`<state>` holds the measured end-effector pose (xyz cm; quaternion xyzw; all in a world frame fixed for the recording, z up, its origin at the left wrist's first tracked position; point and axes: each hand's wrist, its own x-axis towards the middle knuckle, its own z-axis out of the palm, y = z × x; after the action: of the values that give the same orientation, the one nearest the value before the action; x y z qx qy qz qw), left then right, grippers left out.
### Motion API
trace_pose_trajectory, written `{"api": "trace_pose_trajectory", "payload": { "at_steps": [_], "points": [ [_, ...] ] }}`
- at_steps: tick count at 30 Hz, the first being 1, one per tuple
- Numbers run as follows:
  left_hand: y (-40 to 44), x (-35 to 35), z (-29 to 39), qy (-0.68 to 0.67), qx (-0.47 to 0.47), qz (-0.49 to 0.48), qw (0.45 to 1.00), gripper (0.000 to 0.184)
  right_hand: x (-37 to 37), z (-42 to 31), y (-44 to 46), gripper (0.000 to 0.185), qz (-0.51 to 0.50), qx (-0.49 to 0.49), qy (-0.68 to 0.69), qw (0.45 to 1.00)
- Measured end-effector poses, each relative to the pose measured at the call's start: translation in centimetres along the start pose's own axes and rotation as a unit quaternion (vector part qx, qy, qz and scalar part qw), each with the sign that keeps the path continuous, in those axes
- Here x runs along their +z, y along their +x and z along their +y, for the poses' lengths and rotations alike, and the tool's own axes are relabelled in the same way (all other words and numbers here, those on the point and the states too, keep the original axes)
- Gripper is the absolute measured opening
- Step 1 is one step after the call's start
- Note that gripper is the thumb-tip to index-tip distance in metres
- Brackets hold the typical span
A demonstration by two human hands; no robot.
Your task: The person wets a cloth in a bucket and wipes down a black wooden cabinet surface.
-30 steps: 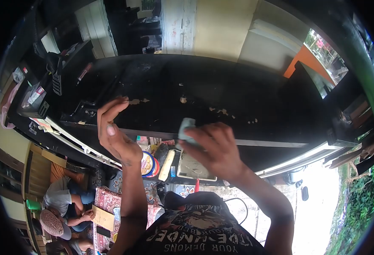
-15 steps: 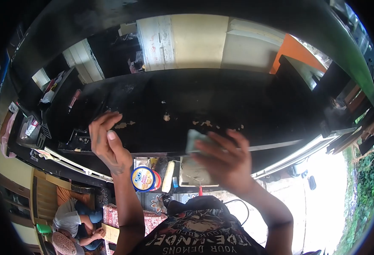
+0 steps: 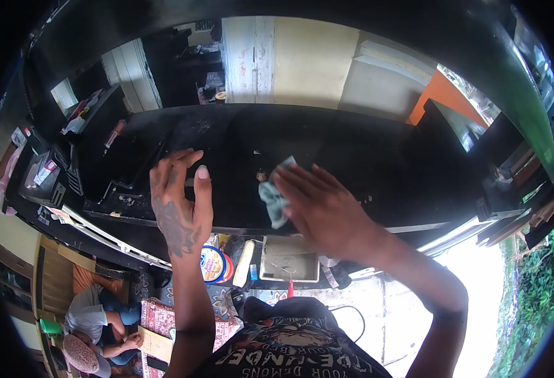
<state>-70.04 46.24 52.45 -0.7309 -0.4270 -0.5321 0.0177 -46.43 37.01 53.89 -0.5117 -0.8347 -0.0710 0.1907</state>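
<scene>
A black counter [image 3: 226, 135] with chipped, pale patches stretches across the view. On its right-centre part, my right hand [image 3: 318, 205] presses a crumpled pale green cloth [image 3: 272, 203] under its fingers, beside a small chipped spot [image 3: 261, 176]. My left hand [image 3: 184, 198] is raised over the counter's front edge on the left, fingers bent and thumb apart, holding nothing.
Below the counter are a round blue-rimmed tub [image 3: 213, 264], a paint roller [image 3: 243, 263] and a grey tray [image 3: 289, 268]. A red-handled tool [image 3: 114, 133] lies at the back left. Another person [image 3: 94, 312] sits at the lower left by a patterned cloth [image 3: 157, 315].
My right hand has gone from above the front edge onto the counter with the cloth, further forward and left. My left hand has turned, its back now showing and its thumb more spread.
</scene>
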Motion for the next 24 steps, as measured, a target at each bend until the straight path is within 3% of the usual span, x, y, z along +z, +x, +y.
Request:
{"api": "trace_pose_trajectory", "payload": {
  "at_steps": [5, 8, 10, 13, 16, 19, 21, 24],
  "points": [
    [0.0, -0.3, -0.1, -0.008, 0.0, -0.025, 1.0, 0.03, 2.9, 6.5, 7.3, 0.056, -0.071, 0.108, -0.032, 0.991],
    [0.0, -0.5, 0.1, -0.005, 0.001, -0.046, 0.999, 0.031, 5.3, 9.0, 12.3, 0.055, -0.054, 0.164, -0.049, 0.984],
    [0.1, -0.5, 0.1, -0.007, 0.014, -0.054, 0.998, 0.031, 6.3, 9.1, 15.8, 0.054, -0.04, 0.181, -0.052, 0.981],
    [0.2, -0.5, -0.1, -0.013, 0.026, -0.073, 0.997, 0.033, 6.7, 8.2, 20.4, 0.062, -0.108, 0.218, 0.001, 0.97],
    [0.0, -0.5, -0.6, -0.018, 0.041, -0.09, 0.995, 0.04, 7.0, 6.8, 23.1, 0.061, -0.193, 0.199, 0.043, 0.96],
    [0.0, -0.4, -0.4, -0.018, 0.07, -0.06, 0.996, 0.037, 8.6, 5.1, 22.4, 0.059, -0.176, 0.151, 0.07, 0.97],
    [-0.2, -0.3, -0.7, -0.018, 0.09, -0.055, 0.994, 0.037, 9.8, 4.3, 21.0, 0.058, -0.087, 0.081, 0.033, 0.992],
    [-0.5, -0.4, -1.4, -0.042, 0.133, -0.035, 0.99, 0.036, 9.2, 2.3, 18.9, 0.055, -0.09, 0.046, 0.004, 0.995]
  ]
}}
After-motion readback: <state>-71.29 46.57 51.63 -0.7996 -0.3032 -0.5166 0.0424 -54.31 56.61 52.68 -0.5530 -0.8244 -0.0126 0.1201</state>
